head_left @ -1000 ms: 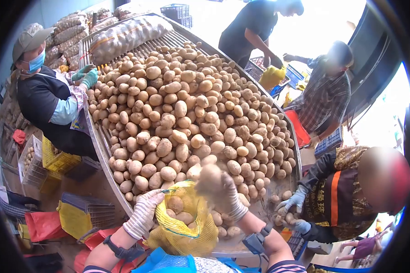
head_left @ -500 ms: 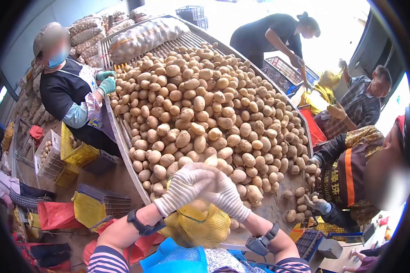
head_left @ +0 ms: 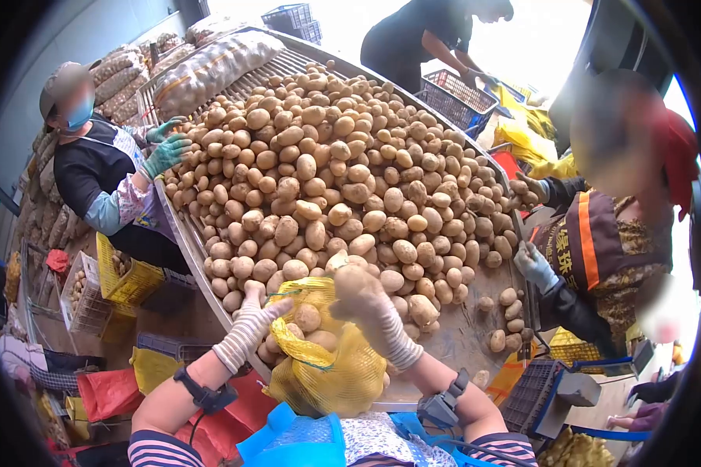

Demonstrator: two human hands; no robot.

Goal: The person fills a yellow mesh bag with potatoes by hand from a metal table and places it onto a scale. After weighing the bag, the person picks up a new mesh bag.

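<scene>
A yellow mesh bag (head_left: 339, 373) with potatoes inside stands at the near edge of the sorting table, its mouth facing up. My left hand (head_left: 251, 323), in a striped knit glove, is at the left side of the bag's mouth, thumb and fingers spread apart. On the other side of the mouth is my gloved right hand (head_left: 368, 307), smeared by motion, its fingertips overlapping a pale potato (head_left: 337, 262); I cannot tell whether it grips it. Beyond both hands spreads a large heap of potatoes (head_left: 327, 171).
Across the left rail, a masked person (head_left: 105, 167) holds green-gloved hands at the heap. At right, another person (head_left: 592, 233) reaches over the table (head_left: 463, 335). A full sack (head_left: 214, 74) lies at the back. Crates (head_left: 128, 272) and red bags (head_left: 109, 393) are on the left floor.
My hands have parted from above the bag, the left going left and the right staying right. The bag's mouth and the potatoes inside now show. The masked person's hands have separated.
</scene>
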